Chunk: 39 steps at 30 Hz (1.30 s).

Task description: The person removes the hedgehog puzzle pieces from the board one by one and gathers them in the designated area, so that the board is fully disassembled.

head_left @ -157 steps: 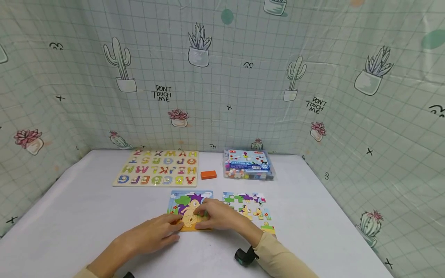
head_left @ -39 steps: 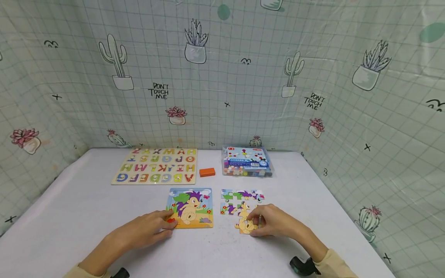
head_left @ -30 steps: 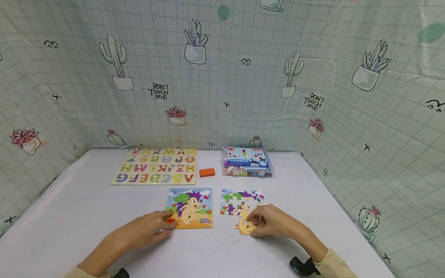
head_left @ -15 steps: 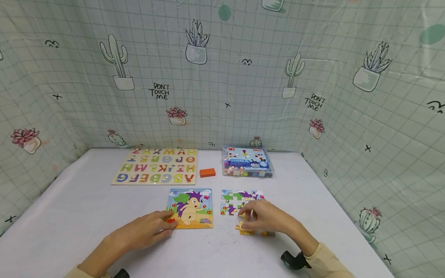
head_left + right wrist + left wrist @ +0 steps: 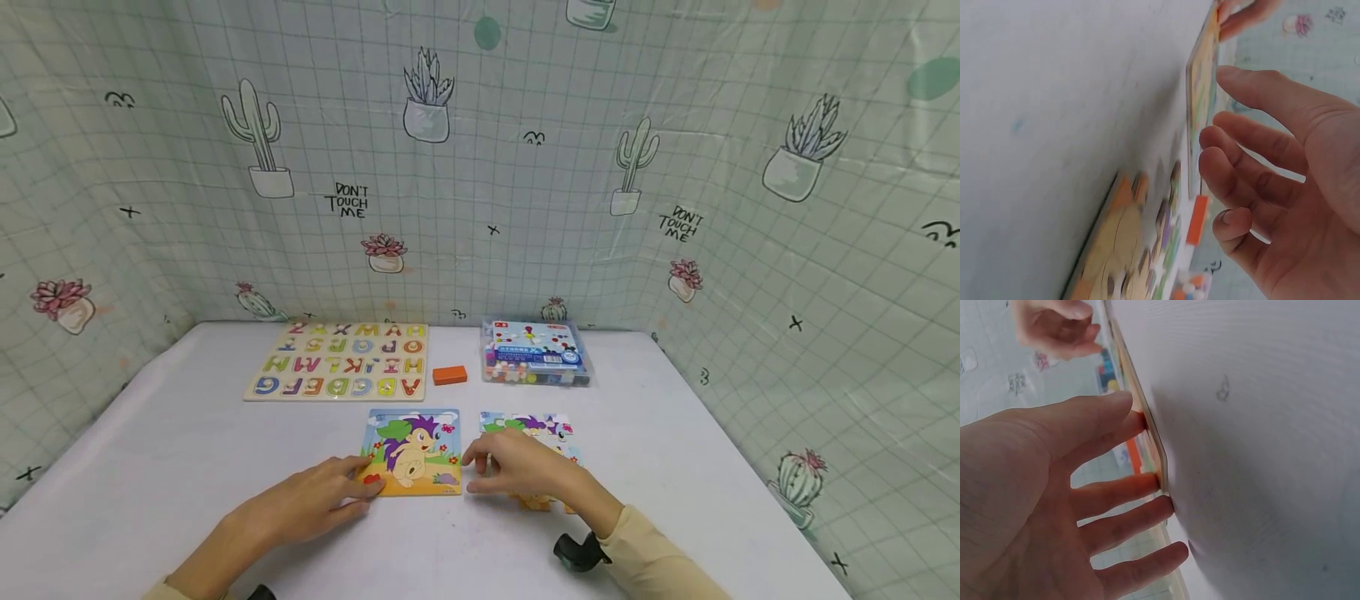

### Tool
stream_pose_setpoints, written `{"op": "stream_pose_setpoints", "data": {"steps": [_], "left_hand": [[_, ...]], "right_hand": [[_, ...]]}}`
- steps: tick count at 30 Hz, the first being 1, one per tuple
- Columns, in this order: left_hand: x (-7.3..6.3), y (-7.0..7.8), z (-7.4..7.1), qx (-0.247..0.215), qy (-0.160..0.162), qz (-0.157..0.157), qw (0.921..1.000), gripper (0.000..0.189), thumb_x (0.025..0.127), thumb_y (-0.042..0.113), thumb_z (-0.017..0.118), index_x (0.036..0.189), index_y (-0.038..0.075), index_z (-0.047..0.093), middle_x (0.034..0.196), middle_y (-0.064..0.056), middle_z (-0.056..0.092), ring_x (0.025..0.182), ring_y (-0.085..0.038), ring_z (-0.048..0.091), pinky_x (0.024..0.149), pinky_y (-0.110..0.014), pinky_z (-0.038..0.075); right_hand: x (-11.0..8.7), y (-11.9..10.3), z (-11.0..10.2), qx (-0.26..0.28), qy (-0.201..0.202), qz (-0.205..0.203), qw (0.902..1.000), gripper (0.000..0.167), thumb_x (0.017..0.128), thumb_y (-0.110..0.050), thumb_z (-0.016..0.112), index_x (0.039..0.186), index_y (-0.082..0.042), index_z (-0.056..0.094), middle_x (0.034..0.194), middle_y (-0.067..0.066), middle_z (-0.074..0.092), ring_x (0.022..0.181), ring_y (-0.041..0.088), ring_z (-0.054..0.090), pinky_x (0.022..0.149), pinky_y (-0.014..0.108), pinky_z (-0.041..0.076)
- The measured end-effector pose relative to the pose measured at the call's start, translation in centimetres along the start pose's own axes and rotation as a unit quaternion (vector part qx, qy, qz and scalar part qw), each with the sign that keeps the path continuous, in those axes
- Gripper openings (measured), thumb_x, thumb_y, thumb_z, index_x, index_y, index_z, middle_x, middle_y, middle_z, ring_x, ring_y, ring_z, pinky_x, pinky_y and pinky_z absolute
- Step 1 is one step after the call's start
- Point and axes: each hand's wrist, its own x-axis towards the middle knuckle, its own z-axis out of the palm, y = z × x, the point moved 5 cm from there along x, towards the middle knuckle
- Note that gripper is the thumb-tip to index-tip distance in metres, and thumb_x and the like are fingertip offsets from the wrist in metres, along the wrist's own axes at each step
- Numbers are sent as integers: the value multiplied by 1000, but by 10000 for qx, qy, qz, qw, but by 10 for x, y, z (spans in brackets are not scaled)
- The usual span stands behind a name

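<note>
A square hedgehog puzzle board (image 5: 412, 450) lies flat on the white table. My left hand (image 5: 318, 497) rests at its lower left corner; the left wrist view shows thumb and fingers spread along the board's edge (image 5: 1155, 434). Just off the board's right side hovers my right hand (image 5: 517, 462), fingers loosely bent. In the right wrist view nothing sits between the thumb and fingers of that hand (image 5: 1285, 169). Loose hedgehog puzzle pieces (image 5: 551, 423) are laid in rows right of the board, partly hidden by my right hand and forearm.
Behind the board lie a wooden alphabet board (image 5: 337, 362) and an orange block (image 5: 450, 375). A clear plastic box (image 5: 536, 354) of coloured parts stands at the back right. Patterned cloth (image 5: 480, 167) walls in the table's back and sides.
My right hand went from the board to the lower loose pieces, touched them, then lifted off and came back left to the board's right edge. My left hand stays at the board's corner.
</note>
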Motion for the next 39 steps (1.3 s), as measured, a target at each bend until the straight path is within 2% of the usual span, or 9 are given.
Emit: {"op": "stream_pose_setpoints", "data": {"steps": [9, 20, 24, 30, 39], "left_hand": [[-3, -3, 0, -89, -119, -2, 9999, 38, 90, 35, 69, 127, 25, 68, 145, -14, 53, 132, -36, 51, 104, -59, 44], [-6, -5, -1, -141, -219, 161, 9995, 39, 91, 37, 67, 127, 21, 68, 146, -15, 52, 132, -39, 50, 103, -60, 45], [-7, -7, -2, -222, -222, 128, 9994, 38, 91, 37, 67, 125, 20, 69, 146, -15, 53, 132, -39, 50, 103, -60, 45], [-9, -7, -5, -278, -192, 254, 9991, 35, 93, 34, 66, 123, 18, 71, 144, -17, 54, 131, -40, 51, 103, -60, 45], [-11, -9, -4, -350, -166, 272, 9989, 31, 93, 33, 65, 121, 19, 72, 143, -17, 55, 130, -40, 52, 102, -61, 45]], "right_hand": [[32, -27, 16, -310, 3, -380, 9988, 30, 87, -31, 75, 112, -15, 71, 88, -6, 66, 70, 0, 51, 66, 13, 43], [61, -45, 32, -567, 113, -376, 9976, 34, 86, -35, 75, 115, -17, 71, 91, -10, 63, 77, 0, 49, 70, 12, 43], [66, -50, 35, -535, 102, -296, 9981, 37, 86, -35, 75, 118, -16, 71, 92, -9, 61, 77, 0, 48, 68, 11, 43], [70, -53, 37, -606, 72, -262, 9978, 38, 89, -36, 73, 121, -16, 70, 91, -8, 60, 76, 0, 48, 65, 11, 42], [72, -56, 39, -624, 65, -211, 9978, 36, 90, -37, 71, 119, -16, 70, 89, -8, 58, 75, 1, 47, 65, 12, 41]]}}
